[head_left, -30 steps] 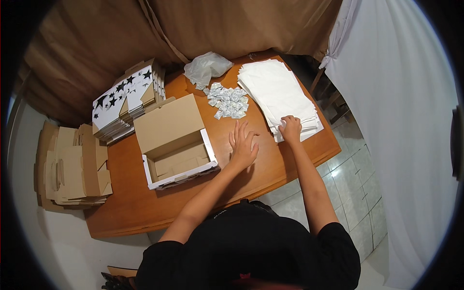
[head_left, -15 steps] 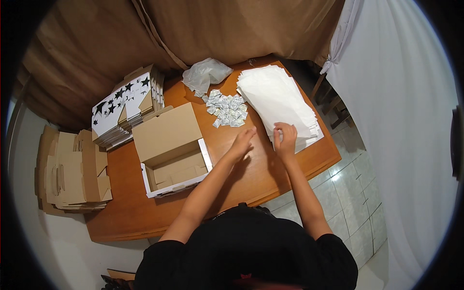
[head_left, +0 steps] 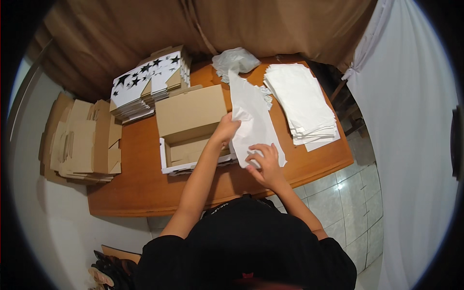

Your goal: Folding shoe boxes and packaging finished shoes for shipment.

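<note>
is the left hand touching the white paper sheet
Touching. The head view shows the left hand gripping the white paper sheet at its edge, above the open cardboard box.

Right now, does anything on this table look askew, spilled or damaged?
Nothing looks damaged or spilled. The bottom sheets of the white paper stack are fanned out of line near the table's edge. Both hands, left and right, hold a white sheet beside the open cardboard box.
</note>
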{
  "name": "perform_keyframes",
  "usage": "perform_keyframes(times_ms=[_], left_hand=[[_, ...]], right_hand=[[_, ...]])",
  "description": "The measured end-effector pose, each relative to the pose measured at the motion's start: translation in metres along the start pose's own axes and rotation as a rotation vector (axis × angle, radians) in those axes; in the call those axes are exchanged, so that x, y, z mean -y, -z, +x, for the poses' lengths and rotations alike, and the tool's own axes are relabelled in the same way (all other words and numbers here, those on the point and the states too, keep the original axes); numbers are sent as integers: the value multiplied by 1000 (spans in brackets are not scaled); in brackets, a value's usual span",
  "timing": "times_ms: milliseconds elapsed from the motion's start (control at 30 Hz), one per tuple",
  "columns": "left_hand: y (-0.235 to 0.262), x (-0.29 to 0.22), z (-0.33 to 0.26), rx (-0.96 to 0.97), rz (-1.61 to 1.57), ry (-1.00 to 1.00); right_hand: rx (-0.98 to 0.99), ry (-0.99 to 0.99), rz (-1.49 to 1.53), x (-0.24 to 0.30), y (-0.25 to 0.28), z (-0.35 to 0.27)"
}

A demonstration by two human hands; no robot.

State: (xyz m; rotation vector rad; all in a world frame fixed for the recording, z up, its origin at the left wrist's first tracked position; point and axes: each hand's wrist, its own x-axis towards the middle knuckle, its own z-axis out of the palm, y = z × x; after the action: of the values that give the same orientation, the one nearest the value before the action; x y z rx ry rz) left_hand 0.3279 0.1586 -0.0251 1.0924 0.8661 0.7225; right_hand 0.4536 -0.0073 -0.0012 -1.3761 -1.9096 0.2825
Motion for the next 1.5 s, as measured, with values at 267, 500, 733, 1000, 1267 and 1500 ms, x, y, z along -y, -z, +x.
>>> perform_keyframes(times_ms=[267,500,733,1000,1267,1500], left_hand=[[126,-30,-70,-199,-16,-82],[196,13,-85,-375,96,58],[158,8,-115,-751,898,-204],[117,24,-105,244,1096,-175],[135,39,-62,525,1008,305],[150,63,-53,650,747,435]], right_hand=[[-112,-5,160,11,-21,46],[-33,77,154,5,-74,112],[181,35,-16,-20,-134,155],[371,83,-290,-20,-157,168],[406,60,-302,-32,-168,169],[337,104,-308,-27,-174,169]])
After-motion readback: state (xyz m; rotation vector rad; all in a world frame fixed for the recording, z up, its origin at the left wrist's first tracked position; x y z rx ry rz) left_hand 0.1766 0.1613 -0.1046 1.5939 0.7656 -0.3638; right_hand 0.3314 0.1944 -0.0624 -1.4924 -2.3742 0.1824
